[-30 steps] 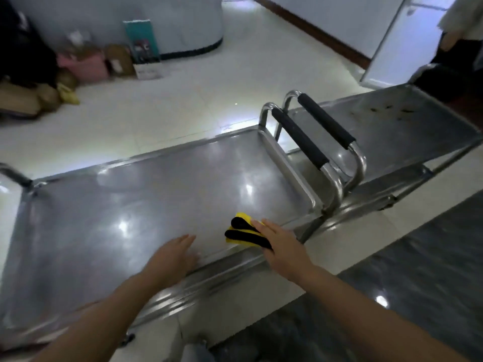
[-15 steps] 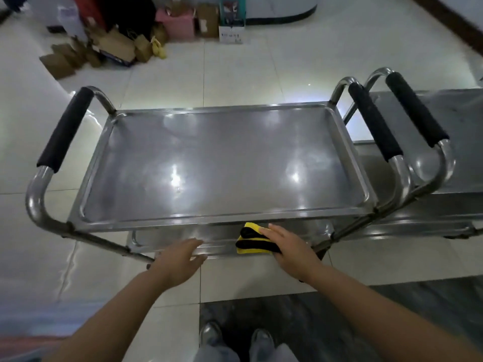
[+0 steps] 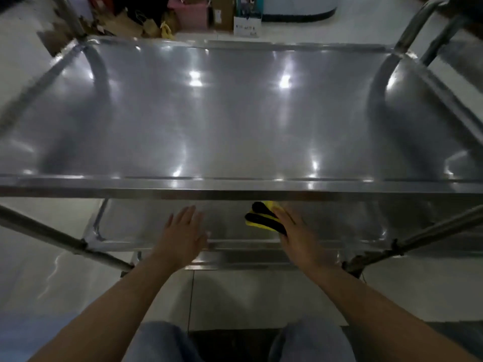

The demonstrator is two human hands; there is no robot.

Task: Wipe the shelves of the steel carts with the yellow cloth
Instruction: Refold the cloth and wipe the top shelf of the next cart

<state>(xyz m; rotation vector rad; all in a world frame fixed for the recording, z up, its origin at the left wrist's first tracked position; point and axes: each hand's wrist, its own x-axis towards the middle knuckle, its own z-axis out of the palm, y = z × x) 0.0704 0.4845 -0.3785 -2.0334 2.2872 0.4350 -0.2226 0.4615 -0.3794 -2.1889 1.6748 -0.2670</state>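
The steel cart's top shelf gleams with light reflections, and cardboard boxes clutter the pale tiled floor beyond. On the lower shelf, the right hand presses flat on the yellow cloth; the left hand rests spread beside it.

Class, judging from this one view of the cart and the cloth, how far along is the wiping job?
Done, it seems: the top shelf shines and shows no marks. In hand: the right hand presses the yellow cloth on the middle shelf, near its right half; the left hand lies flat beside it. Left: the rest of that shelf, and the lower shelf, whose edge shows below.
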